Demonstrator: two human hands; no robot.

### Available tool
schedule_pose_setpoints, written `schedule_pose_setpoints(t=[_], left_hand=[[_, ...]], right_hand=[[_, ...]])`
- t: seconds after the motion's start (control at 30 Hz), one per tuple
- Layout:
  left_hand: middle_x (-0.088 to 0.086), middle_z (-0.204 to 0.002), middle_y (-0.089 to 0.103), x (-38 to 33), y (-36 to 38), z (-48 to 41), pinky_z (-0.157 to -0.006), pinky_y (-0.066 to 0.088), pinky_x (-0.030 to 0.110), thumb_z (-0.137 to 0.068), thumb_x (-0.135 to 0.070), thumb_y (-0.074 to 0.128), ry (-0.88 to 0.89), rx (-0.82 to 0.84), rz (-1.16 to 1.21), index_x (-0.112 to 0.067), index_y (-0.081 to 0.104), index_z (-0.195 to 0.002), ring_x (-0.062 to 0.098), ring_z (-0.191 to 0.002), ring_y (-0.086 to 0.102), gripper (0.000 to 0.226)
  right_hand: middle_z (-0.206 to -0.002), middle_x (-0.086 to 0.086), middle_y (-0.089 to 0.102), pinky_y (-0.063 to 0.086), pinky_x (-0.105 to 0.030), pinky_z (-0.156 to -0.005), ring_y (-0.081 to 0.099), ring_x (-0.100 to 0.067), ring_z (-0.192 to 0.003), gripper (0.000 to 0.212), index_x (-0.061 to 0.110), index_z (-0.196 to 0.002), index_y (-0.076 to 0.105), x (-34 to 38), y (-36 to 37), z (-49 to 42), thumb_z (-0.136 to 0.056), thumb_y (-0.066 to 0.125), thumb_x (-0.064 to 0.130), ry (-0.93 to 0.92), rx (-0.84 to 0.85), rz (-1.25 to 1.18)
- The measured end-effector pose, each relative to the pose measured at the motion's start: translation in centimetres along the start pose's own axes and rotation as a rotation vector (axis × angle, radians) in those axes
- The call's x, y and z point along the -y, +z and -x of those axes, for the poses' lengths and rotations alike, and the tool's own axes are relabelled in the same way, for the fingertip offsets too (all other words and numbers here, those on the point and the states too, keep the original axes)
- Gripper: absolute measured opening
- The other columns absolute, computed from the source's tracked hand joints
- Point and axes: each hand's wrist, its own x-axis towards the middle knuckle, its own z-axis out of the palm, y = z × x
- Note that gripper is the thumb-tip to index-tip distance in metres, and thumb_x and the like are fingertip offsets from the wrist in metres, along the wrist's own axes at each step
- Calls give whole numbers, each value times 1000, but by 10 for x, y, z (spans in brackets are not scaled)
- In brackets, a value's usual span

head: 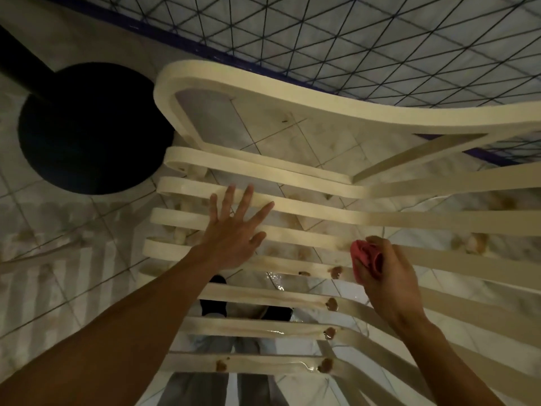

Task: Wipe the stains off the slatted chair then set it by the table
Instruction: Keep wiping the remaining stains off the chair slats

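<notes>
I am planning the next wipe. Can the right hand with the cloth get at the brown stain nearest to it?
Probably yes. The right hand grips the pink cloth just beside that brown stain, with nothing between them. The left hand rests flat on slats farther left, out of the way.

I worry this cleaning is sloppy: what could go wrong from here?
The right hand holds the pink cloth away from several brown blobs on the nearer slats, so those may get missed or smeared. The left hand only lies flat on the chair, and some slats look wet, so it might slip.
</notes>
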Motion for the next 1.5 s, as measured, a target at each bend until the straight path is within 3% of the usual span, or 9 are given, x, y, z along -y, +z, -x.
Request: schedule_pose_setpoints(t=[0.2,0.37,0.57,0.7,0.8,0.93,1.07,1.17,1.5], left_hand=[[-1,-149,-49,-1,9,-5,-111,-21,63,-101,-57,20,-29,28,-2,-46,-22,-150,38,-141,-37,64],[-2,-149,-50,-5,8,-6,-110,-25,61,-100,-60,13,-53,98,1,-48,-29,-146,36,-138,-42,63],[-4,-146,-53,-4,7,-7,-110,-25,62,-98,-63,9,-58,149,4,-49,-34,-142,35,-136,-46,63],[-3,-146,-54,-6,7,-7,-109,-28,61,-98,-63,8,-60,155,-7,-48,-35,-141,36,-135,-47,63],[-3,-145,-55,-6,7,-7,-108,-28,62,-97,-64,7,-68,165,-11,-50,-39,-138,36,-135,-47,63],[-4,-142,-57,-5,8,-7,-108,-27,62,-96,-66,5,-76,160,5,-52,-44,-132,35,-134,-48,63],[-4,-142,-57,-5,9,-6,-109,-24,63,-95,-66,5,-77,154,8,-53,-46,-130,36,-135,-47,63],[-5,-142,-57,-5,8,-7,-109,-24,63,-95,-66,5,-69,165,16,-53,-42,-134,35,-135,-47,62],[-5,-142,-57,-5,3,-5,-110,-24,63,-95,-66,2,-62,192,10,-51,-39,-138,34,-134,-48,62]], right_hand=[[-132,-9,50,57,-43,-84,53,-29,-113,49,22,-136,54,-2,21,1,-90,70,16,-33,43,297],[-142,-11,45,45,-41,-104,45,-30,-125,61,21,-142,47,4,41,1,-87,69,6,20,139,341],[-134,-12,49,46,-40,-102,46,-31,-120,63,18,-135,49,12,59,-6,-80,66,-7,118,137,241],[-130,-12,53,43,-37,-94,46,-34,-114,56,14,-126,57,21,79,2,-77,57,-14,130,8,106],[-133,-12,52,44,-38,-97,43,-32,-116,60,14,-131,56,37,92,9,-78,57,-15,183,-80,1],[-145,-4,41,41,-42,-108,35,-26,-129,67,22,-143,45,68,99,17,-85,61,-7,284,6,-78],[-146,-2,40,35,-32,-110,33,-21,-132,66,23,-147,41,79,102,22,-89,63,0,217,44,-86],[-146,-3,41,37,-37,-113,34,-22,-135,66,23,-148,40,67,95,19,-90,65,5,166,96,-34],[-131,-16,52,47,-41,-95,47,-32,-119,51,12,-137,49,20,71,6,-89,64,2,185,-11,159]])
